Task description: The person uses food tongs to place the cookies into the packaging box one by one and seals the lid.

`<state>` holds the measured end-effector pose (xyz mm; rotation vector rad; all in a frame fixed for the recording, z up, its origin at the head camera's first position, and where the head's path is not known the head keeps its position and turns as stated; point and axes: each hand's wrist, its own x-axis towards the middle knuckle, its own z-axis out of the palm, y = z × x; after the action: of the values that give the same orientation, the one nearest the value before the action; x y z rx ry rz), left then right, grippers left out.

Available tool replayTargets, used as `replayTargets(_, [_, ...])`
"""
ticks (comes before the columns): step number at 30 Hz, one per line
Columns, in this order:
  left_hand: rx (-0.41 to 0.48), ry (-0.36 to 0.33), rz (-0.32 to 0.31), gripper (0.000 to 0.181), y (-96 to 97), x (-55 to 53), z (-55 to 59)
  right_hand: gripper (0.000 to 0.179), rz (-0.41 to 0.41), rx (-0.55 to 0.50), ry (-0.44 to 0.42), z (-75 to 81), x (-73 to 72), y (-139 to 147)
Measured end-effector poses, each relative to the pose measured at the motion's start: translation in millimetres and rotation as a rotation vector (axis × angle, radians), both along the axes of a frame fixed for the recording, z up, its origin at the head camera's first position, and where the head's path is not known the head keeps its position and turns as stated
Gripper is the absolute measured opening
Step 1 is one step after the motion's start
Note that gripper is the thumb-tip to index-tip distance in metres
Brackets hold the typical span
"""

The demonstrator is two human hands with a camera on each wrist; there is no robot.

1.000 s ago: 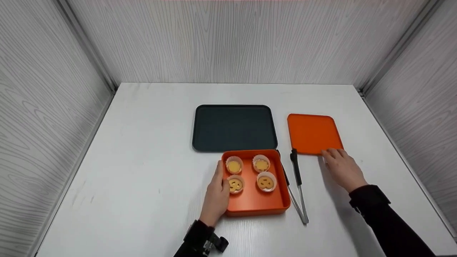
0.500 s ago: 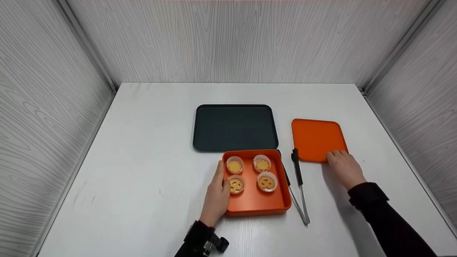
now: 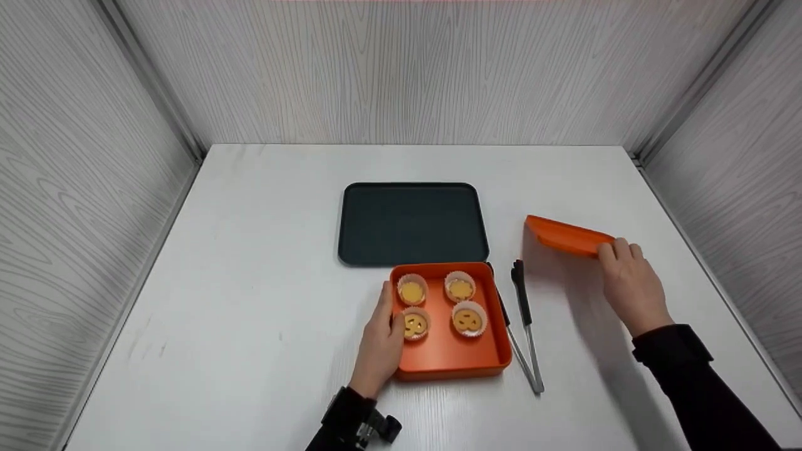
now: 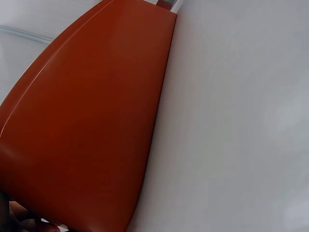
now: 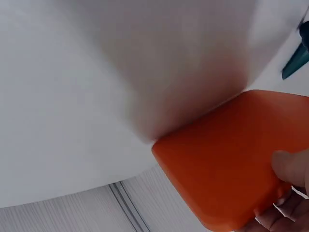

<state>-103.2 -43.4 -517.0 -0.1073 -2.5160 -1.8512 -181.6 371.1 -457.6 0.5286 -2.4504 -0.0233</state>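
My left hand grips the left wall of a square orange box, fingers along the outside and thumb at the rim. Inside the box are several round cookies in white paper cups, among them a plain yellow one and a pretzel-shaped one. To the right, my right hand holds the flat orange lid by its near right edge, tilted up over its shadow. In the right wrist view the thumb presses on one face of the lid, with the other fingers behind it.
A dark green rectangular tray lies just behind the box. Metal tongs with black grips lie along the box's right side, one arm partly hidden by it. Wood-grain panels enclose the white table at back and sides.
My right hand first drew the lid toward me and slightly right along the table, then raised its near edge so that it tilts up. The left hand and the box have stayed put.
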Motion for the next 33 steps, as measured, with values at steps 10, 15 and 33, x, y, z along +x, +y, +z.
replayTargets(10, [0.017,-0.006,0.005,0.068,-1.0,-0.6,1.4,0.019,0.038,-0.158,0.098,46.8,11.5,-17])
replayTargets(15, [0.029,-0.034,0.024,0.07,-2.8,-0.4,2.7,0.023,0.103,-0.207,0.155,66.4,18.7,-34])
replayTargets(33, [0.053,0.203,-0.043,0.063,-19.4,-7.0,66.7,0.045,0.352,-0.394,0.197,123.8,42.4,-86])
